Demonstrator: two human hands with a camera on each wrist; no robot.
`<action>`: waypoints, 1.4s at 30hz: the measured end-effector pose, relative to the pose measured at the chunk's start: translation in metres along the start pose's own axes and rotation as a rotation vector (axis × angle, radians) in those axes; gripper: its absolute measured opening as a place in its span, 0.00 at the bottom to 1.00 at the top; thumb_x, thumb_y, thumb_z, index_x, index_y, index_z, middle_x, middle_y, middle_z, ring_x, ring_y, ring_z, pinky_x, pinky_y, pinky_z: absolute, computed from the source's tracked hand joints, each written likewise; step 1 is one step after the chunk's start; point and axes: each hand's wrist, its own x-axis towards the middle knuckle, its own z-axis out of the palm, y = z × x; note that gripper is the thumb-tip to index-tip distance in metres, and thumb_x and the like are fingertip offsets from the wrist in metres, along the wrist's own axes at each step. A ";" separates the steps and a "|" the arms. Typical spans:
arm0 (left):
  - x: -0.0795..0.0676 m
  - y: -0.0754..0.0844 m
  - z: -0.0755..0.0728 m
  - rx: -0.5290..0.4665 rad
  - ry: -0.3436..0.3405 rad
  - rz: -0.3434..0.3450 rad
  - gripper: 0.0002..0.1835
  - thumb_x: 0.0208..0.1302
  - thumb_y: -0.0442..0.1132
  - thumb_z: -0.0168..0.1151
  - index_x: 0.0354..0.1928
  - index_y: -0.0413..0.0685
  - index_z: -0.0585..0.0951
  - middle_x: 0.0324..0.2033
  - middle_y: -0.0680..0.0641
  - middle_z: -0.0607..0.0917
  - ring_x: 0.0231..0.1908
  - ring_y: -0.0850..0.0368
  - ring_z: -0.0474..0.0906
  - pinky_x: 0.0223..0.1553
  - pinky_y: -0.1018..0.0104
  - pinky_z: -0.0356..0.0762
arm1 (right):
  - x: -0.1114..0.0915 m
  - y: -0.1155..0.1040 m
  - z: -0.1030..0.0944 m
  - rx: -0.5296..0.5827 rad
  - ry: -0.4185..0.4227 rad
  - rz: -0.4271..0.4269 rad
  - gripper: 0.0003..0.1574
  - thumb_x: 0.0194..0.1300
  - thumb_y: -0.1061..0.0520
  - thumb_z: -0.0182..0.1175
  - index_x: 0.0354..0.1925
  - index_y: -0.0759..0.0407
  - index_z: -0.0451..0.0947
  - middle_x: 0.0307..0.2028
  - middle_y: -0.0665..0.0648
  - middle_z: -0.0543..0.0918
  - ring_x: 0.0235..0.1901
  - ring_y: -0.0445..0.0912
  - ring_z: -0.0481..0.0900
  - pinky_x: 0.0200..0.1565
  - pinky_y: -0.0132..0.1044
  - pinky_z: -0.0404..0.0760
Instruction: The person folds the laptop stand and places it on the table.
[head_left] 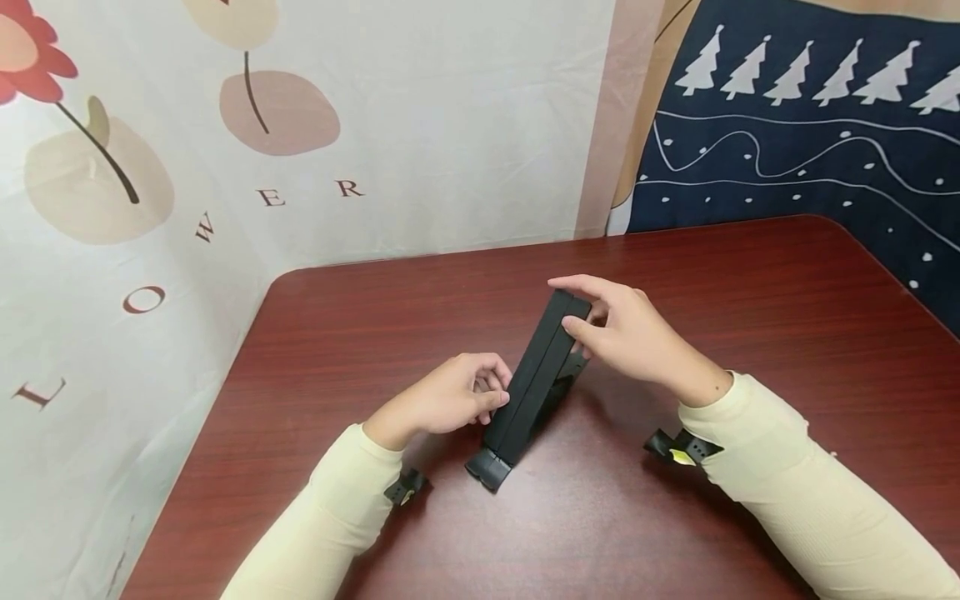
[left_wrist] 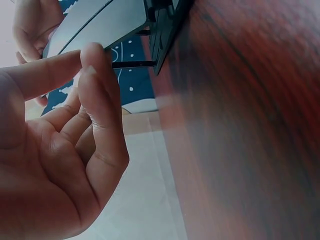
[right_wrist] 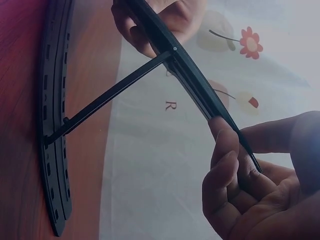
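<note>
The right hand (head_left: 622,329) grips the upper end of a tilted black stand (head_left: 532,375) at 1 o'clock, and the left hand (head_left: 450,393) pinches its edge at 9, over mid-table (head_left: 360,308). A slanting strut (right_wrist: 110,95) crosses the gap between raised panel (right_wrist: 195,82) and slotted base (right_wrist: 54,125). Beyond, a flowered curtain (head_left: 450,125) hangs toward 11, navy tree-patterned cloth (head_left: 787,142) toward 2; a black wrist strap (head_left: 701,447) sits near 4.

The stand (head_left: 531,375) looks matt plastic, the table (head_left: 600,525) glossy wood.
</note>
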 end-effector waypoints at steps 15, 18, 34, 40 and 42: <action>-0.001 0.000 -0.003 0.069 0.009 0.009 0.04 0.68 0.35 0.62 0.42 0.45 0.77 0.31 0.47 0.83 0.20 0.58 0.79 0.29 0.64 0.80 | 0.005 0.004 -0.002 0.040 -0.022 0.010 0.28 0.71 0.60 0.58 0.67 0.47 0.72 0.25 0.58 0.85 0.25 0.54 0.85 0.30 0.39 0.83; -0.002 0.002 -0.004 0.113 0.008 -0.001 0.08 0.69 0.41 0.63 0.44 0.47 0.77 0.32 0.50 0.83 0.22 0.56 0.81 0.33 0.64 0.80 | 0.005 0.005 -0.004 0.045 -0.012 0.024 0.24 0.74 0.53 0.57 0.66 0.46 0.72 0.29 0.58 0.85 0.25 0.54 0.84 0.31 0.40 0.83; -0.011 0.007 -0.004 0.493 0.066 -0.084 0.21 0.60 0.67 0.63 0.45 0.63 0.78 0.34 0.65 0.81 0.36 0.70 0.77 0.46 0.63 0.75 | 0.019 0.040 -0.026 -0.161 0.104 0.067 0.15 0.74 0.58 0.53 0.54 0.53 0.81 0.31 0.61 0.83 0.26 0.47 0.79 0.27 0.38 0.74; -0.013 0.007 -0.003 0.547 0.051 -0.094 0.24 0.58 0.69 0.64 0.48 0.64 0.78 0.34 0.64 0.81 0.35 0.69 0.77 0.44 0.61 0.75 | 0.023 0.060 -0.026 -0.204 0.025 0.115 0.16 0.72 0.63 0.53 0.54 0.59 0.80 0.37 0.63 0.83 0.27 0.50 0.83 0.30 0.37 0.77; -0.014 0.007 -0.003 0.562 0.045 -0.094 0.25 0.57 0.69 0.64 0.48 0.63 0.78 0.35 0.63 0.82 0.35 0.69 0.77 0.44 0.60 0.76 | 0.024 0.065 -0.025 -0.197 -0.030 0.126 0.16 0.72 0.63 0.54 0.55 0.61 0.79 0.38 0.63 0.83 0.27 0.49 0.83 0.31 0.37 0.79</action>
